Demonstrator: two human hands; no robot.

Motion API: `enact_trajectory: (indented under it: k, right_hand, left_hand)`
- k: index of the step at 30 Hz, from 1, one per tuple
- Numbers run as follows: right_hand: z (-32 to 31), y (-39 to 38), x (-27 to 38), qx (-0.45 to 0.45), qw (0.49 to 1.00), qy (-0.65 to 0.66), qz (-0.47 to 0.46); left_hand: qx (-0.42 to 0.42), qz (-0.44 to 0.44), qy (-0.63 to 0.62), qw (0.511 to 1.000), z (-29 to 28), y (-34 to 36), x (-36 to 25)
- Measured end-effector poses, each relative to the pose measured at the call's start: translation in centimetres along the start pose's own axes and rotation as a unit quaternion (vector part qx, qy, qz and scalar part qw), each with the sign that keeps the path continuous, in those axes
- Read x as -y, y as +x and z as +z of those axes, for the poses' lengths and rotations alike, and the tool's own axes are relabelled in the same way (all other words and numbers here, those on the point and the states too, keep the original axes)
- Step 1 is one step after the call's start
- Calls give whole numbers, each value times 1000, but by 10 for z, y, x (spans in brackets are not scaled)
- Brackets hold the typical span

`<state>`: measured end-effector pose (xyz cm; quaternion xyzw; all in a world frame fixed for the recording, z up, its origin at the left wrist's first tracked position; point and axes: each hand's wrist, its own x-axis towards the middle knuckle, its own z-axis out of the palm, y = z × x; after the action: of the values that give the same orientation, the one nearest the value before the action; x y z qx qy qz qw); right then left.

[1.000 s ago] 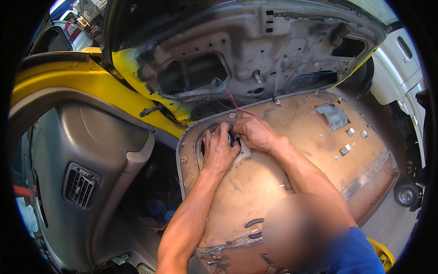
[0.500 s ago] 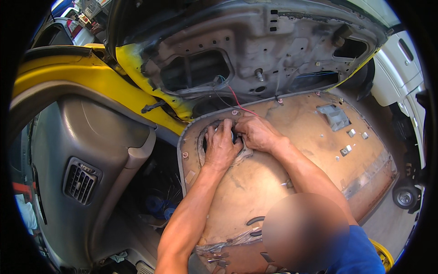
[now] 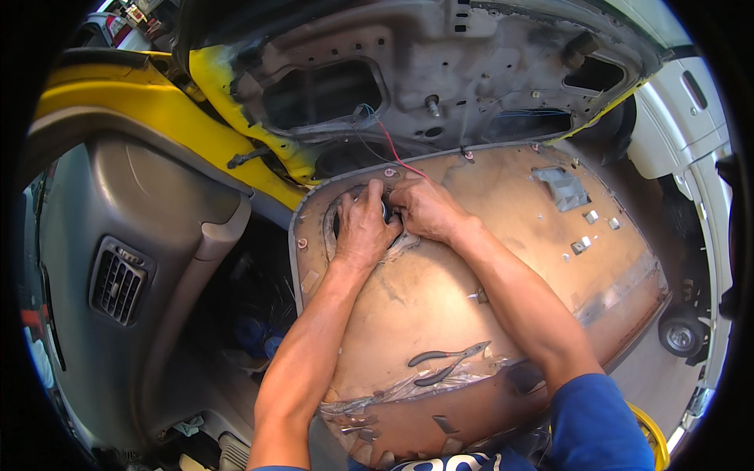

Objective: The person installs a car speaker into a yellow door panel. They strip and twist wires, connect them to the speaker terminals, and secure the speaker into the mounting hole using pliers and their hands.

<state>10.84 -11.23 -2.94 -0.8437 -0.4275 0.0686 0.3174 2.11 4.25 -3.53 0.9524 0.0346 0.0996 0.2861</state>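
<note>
A tan door trim panel (image 3: 408,306) lies flat, with a ragged round opening toward its far left. My left hand (image 3: 365,224) curls its fingers into that opening, over a dark round part (image 3: 386,204) with a shiny rim, mostly hidden. My right hand (image 3: 424,209) is closed at the opening's right side, close against the left; what it grips is hidden. Thin red and dark wires (image 3: 393,149) run from the bare metal door (image 3: 393,71) down toward my right hand. Black-handled pliers (image 3: 440,359) rest on the panel between my forearms.
A dashboard with an air vent (image 3: 118,282) is on the left, beside a yellow body frame (image 3: 141,102). A white vehicle (image 3: 671,125) stands at right, with a small wheel (image 3: 679,337) below it. A grey bracket (image 3: 559,187) sits on the panel's right part.
The view has shifted, so panel, door and hands appear higher in the picture. The pliers now show fully where a blurred patch covered them. My fingers stay at the opening in much the same pose.
</note>
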Motion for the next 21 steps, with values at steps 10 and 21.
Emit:
enact_trajectory:
  k: [10,21]
  right_hand:
    - [-8,-15,1,-31,998,47,-30]
    - [-5,-12,-5,-55,997,45,-22]
  left_hand:
    - [-19,-15,5,1000,-4,-5,-1]
    - [-22,-6,-19,1000,-7,-6,-2]
